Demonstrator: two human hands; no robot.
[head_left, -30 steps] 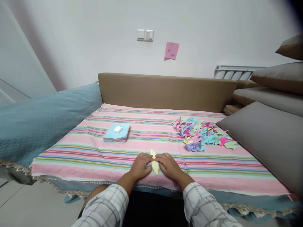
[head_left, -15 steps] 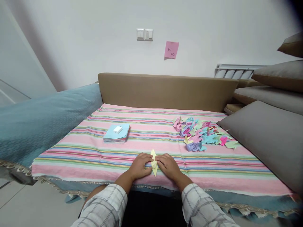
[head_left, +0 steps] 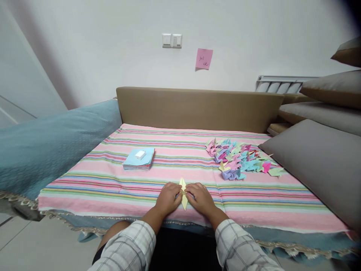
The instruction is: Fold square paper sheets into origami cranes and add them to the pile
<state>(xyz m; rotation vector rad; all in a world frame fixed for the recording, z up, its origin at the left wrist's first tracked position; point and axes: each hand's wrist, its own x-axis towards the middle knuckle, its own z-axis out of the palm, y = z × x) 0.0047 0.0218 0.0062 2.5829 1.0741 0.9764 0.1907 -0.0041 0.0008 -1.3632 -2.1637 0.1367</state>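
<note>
Folding looks part done on the yellow paper [head_left: 184, 202], which lies on the striped cloth [head_left: 180, 150] near its front edge, between the left hand [head_left: 168, 197] and the right hand [head_left: 200, 197]. The fingers of both hands grasp it at its middle, one hand at each side, with the tips close together. It is a long, narrow diamond, one point towards the camera and the other away, so several folds seem made; it does not yet have the many-pointed form of the pieces in the pile [head_left: 238, 160], which lies farther off to the right and appears finished. The stack [head_left: 137, 159] of flat sheets, off to the left under a white block [head_left: 140, 154], looks unfolded, so plenty of paper seems to be left.

The hands cover the yellow paper's middle, so the creases there cannot be made out; its underside is hidden. The pieces in the pile overlap too much to count, and what the white block is cannot be told. Writing on the pink note [head_left: 204, 58] is only partly legible. The sleeves [head_left: 126, 244] are cut off at the bottom edge, the cushions [head_left: 324, 165] at the right.
</note>
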